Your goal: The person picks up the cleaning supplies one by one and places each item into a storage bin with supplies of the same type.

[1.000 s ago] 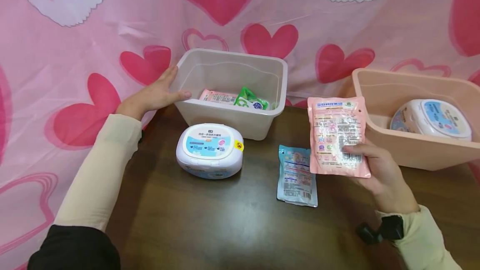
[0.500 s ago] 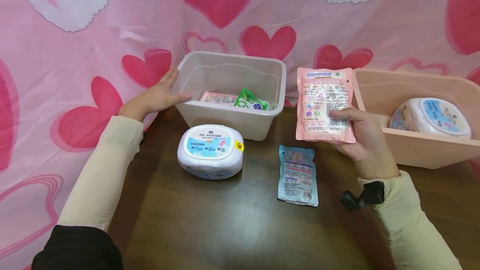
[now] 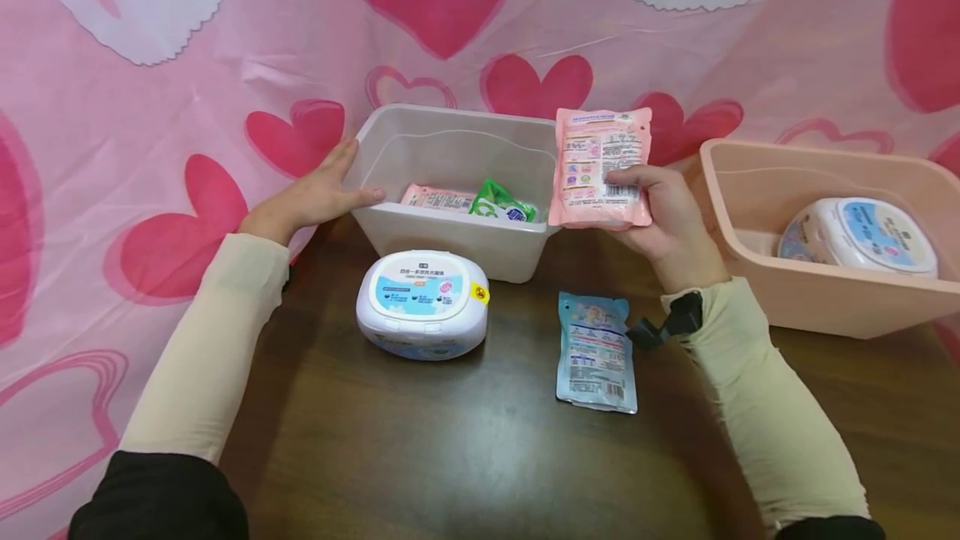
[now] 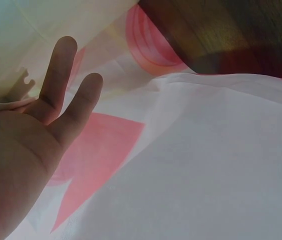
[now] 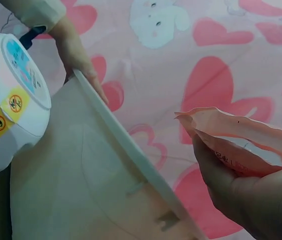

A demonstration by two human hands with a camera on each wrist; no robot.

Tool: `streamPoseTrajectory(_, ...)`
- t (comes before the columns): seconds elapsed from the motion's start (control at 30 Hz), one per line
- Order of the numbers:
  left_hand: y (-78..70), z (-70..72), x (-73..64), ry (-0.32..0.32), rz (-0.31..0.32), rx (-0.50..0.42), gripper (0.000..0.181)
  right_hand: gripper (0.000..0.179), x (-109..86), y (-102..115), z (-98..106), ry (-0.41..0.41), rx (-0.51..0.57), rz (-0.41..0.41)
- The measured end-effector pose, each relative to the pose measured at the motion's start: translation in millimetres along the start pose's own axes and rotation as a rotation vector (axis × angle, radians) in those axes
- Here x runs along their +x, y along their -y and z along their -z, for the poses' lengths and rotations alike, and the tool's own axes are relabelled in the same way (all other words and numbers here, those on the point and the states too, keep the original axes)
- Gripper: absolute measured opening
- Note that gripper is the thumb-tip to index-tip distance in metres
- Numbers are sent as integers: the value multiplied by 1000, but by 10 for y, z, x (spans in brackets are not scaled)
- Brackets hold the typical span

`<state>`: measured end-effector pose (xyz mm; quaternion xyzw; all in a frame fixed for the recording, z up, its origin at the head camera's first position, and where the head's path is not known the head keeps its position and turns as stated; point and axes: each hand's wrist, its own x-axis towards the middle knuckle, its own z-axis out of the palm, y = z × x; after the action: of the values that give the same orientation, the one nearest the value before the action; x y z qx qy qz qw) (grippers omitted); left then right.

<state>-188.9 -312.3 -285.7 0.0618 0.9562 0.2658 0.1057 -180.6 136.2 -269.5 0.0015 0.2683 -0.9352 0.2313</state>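
My right hand pinches a pink printed pouch, thumb on its printed face. The pouch is upright beside the right rim of a grey-white plastic bin, overlapping it in the head view. In the right wrist view the pouch shows edge-on in the hand. My left hand rests at that bin's left rim, its fingers straight along the side and the thumb over the front corner. Inside the bin lie another pink pouch and a green-and-white packet, partly hidden by the front wall.
A white lidded tub stands in front of the grey-white bin. To its right a blue pouch lies flat on the dark wooden table. A peach bin at the right holds a similar tub. Pink heart-printed cloth hangs behind.
My right hand has carried the pink pouch left and upward, from in front of the peach bin to the grey-white bin's right rim. The left hand stays at the bin's rim.
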Motion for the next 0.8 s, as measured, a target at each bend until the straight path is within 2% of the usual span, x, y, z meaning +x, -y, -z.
streamPoseTrajectory(0.2,-3,-7,13,-4,-11,-15,113,64,308,-90,-43,-67,17,-46)
streamPoseTrajectory(0.4,-3,-17,7,-14,-17,3,111,65,599,-192,-76,-100,18,-105)
streamPoseTrajectory(0.8,-1,-20,14,-14,-3,5,112,67,796,-323,-151,-106,46,-170)
